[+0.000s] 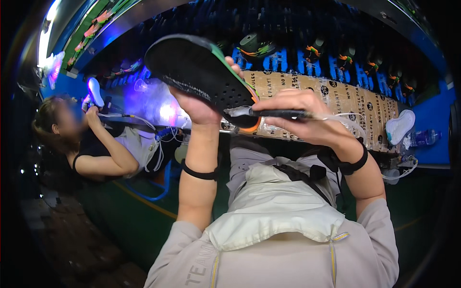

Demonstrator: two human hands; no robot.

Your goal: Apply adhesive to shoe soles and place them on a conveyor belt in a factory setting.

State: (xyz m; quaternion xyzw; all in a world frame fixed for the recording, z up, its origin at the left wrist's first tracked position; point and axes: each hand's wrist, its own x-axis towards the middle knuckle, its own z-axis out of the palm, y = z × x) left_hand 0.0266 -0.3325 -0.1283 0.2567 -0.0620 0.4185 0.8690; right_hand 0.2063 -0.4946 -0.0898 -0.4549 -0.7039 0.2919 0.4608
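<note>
My left hand point(199, 108) is wrapped round a black shoe sole point(189, 60), tilted and held up above the table's near edge. Small holes dot its lower end, and green and orange run along its right edge. The fingertips show past the far edge. In my right hand point(307, 113) is a brush point(278, 113) with a black handle and a thin clear tube trailing from its end. Its pale bristles touch the sole at the perforated end.
Printed brown cardboard point(331, 103) covers the table. To the right lie a white sole point(400, 126) and a purple-labelled bottle point(425, 138). Dark shoes with green and orange point(257, 45) stand along a blue rack behind. At left, a person point(103, 149) holds a white sole.
</note>
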